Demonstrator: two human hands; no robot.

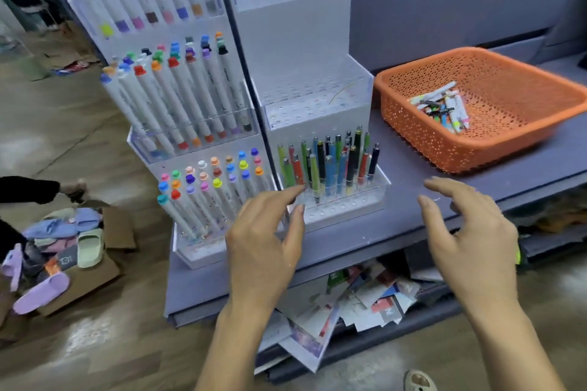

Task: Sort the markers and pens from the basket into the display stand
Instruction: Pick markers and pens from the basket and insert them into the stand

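Location: a grey shelf [409, 165] at working height, with a wood-pattern floor and scattered stock below.

Hands: the left hand [263, 244] and the right hand [470, 232] both hold nothing. Their fingers are loosely spread and slightly bent. The left hand's fingertips are just in front of the stand [295, 32], at its lowest tray. The right hand hovers over bare shelf.

Stock: the basket [495, 144] sits beyond the right hand, well apart from it. A small heap of loose pens [443, 106] lies crossed and tangled on its floor. Racked pens [330, 165] stand upright in the tray just beyond the left hand. Markers [178, 98] fill the tiers further left. The upper pen tier looks unfilled.

Handling assessment: the loose pens appear light, rigid and smooth-barrelled. They are likely to roll or slide out of a loose grip.

- Recommended hold: a thumb-and-two-finger pinch at mid-barrel, one item at a time, lifted clear of the tangle.
- Caps should not be used as the hold, since they may pull off.
- The tray holes look narrow, so each item needs to go in upright.
- The stand seems light, so pressing hard may shift it.
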